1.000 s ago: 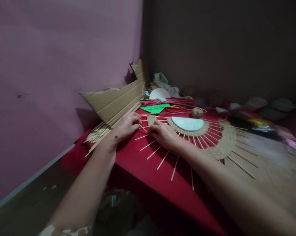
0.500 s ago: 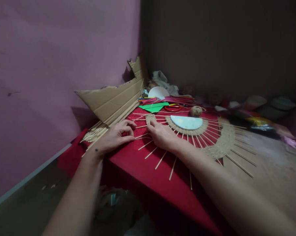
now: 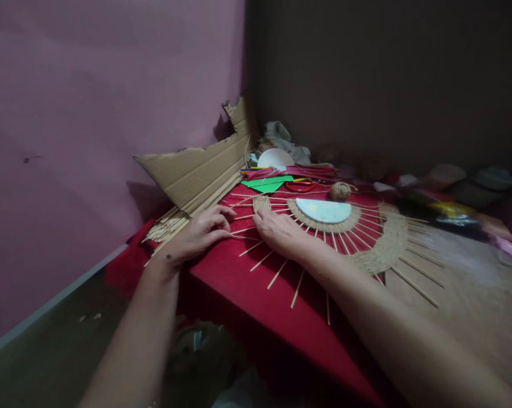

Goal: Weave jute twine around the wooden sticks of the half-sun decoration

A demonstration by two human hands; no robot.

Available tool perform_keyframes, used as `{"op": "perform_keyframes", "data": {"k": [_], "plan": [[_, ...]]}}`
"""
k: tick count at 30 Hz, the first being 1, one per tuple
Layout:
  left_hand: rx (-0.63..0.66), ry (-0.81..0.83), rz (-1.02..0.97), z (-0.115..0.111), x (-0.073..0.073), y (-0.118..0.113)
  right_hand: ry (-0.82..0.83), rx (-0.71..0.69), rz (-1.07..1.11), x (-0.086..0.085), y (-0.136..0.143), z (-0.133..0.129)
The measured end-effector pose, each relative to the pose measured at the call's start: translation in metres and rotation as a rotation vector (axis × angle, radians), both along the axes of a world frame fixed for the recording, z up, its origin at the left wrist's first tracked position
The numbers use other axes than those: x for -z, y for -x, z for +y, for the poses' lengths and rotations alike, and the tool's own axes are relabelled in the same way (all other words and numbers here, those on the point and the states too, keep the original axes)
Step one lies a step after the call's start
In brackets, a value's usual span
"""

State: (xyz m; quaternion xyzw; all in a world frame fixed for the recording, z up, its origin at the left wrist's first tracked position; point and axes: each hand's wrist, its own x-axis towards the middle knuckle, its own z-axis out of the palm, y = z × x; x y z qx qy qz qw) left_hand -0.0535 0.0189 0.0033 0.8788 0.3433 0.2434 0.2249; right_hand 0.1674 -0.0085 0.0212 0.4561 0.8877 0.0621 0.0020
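A half-round fan of thin sticks lies on the red cloth, with a pale blue half disc (image 3: pixel 324 210) at its centre. Twine is woven round the disc, and a wide woven band (image 3: pixel 389 241) crosses the sticks at the right. A short woven patch (image 3: pixel 261 203) sits on the left sticks. My right hand (image 3: pixel 276 229) is closed over the sticks just below this patch; its fingertips hide what they grip. My left hand (image 3: pixel 211 228) is curled at the outer stick ends, thumb and fingers close together, their hold too small to make out.
Torn cardboard (image 3: pixel 196 175) leans at the wall above a bundle of sticks (image 3: pixel 166 225). Behind the fan lie green sheets (image 3: pixel 268 183), red-handled scissors (image 3: pixel 300 186) and a twine ball (image 3: pixel 340 191). The red table's (image 3: pixel 256 294) front edge runs below my hands.
My left thumb has drawn back slightly from the stick ends. My right hand stays by the woven patch, with its fingers slightly shifted. The view has moved a little.
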Motion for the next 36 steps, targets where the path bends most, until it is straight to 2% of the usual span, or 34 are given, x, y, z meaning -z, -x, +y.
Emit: {"op": "perform_keyframes", "data": {"k": [4, 9, 12, 20, 23, 26, 31, 36], "plan": [[0.062, -0.012, 0.062, 0.005, -0.002, 0.004, 0.009, 0.0, 0.031, 0.003, -0.002, 0.001], [0.099, -0.138, 0.137, 0.012, -0.004, 0.003, 0.002, -0.008, 0.061, 0.006, -0.003, 0.001], [0.119, -0.16, 0.179, 0.011, -0.007, 0.0, -0.002, -0.005, 0.07, 0.005, -0.003, 0.001], [0.05, -0.218, 0.233, 0.006, -0.011, -0.005, 0.007, -0.009, 0.079, 0.004, -0.003, 0.001], [0.051, -0.28, 0.24, 0.016, -0.012, -0.011, 0.022, -0.011, 0.086, 0.004, -0.003, 0.0], [0.092, -0.335, 0.266, 0.037, -0.007, -0.022, 0.017, -0.016, 0.117, 0.007, -0.005, 0.001], [0.124, -0.386, 0.312, 0.07, -0.002, -0.049, -0.003, 0.016, 0.364, 0.018, -0.013, 0.008], [0.109, -0.369, 0.282, 0.069, -0.005, -0.065, 0.041, 0.018, 0.619, 0.023, -0.018, 0.013]]}}
